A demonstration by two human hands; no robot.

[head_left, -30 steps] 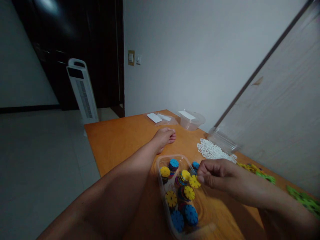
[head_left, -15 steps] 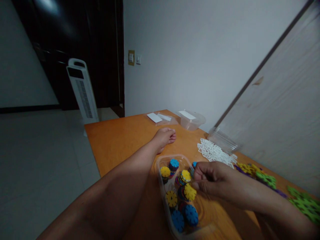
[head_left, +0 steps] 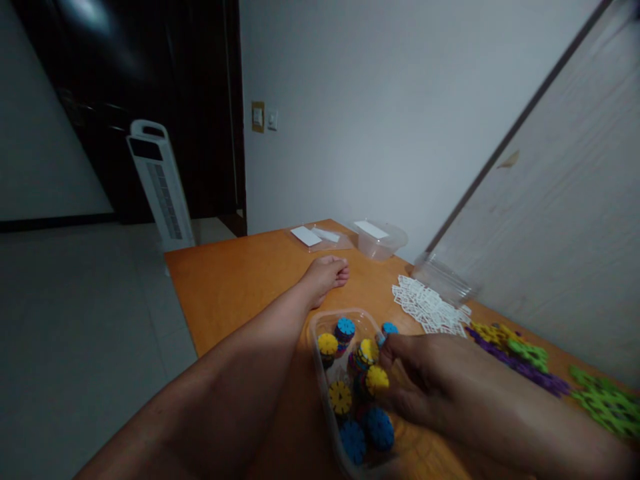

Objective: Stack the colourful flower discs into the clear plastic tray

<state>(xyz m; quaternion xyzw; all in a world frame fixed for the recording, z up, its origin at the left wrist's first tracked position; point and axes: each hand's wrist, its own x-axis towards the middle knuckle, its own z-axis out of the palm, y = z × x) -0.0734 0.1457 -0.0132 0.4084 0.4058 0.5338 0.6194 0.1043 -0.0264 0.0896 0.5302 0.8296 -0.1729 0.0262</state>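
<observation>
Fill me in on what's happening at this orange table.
A person sits with a leg stretched across the table. The right hand reaches into a clear tub of stacked yellow and blue gear discs, fingers at a yellow disc. Whether it grips one is unclear. White pieces and green and purple ones lie to the right. The left hand is out of view.

Fingertips of the right hand (head_left: 425, 380), hidden among the discs (head_left: 367, 387).

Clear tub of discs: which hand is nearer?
Right. The right hand reaches into the clear tub, at a yellow disc. The left hand is out of view; a bare leg lies left of the tub.
</observation>
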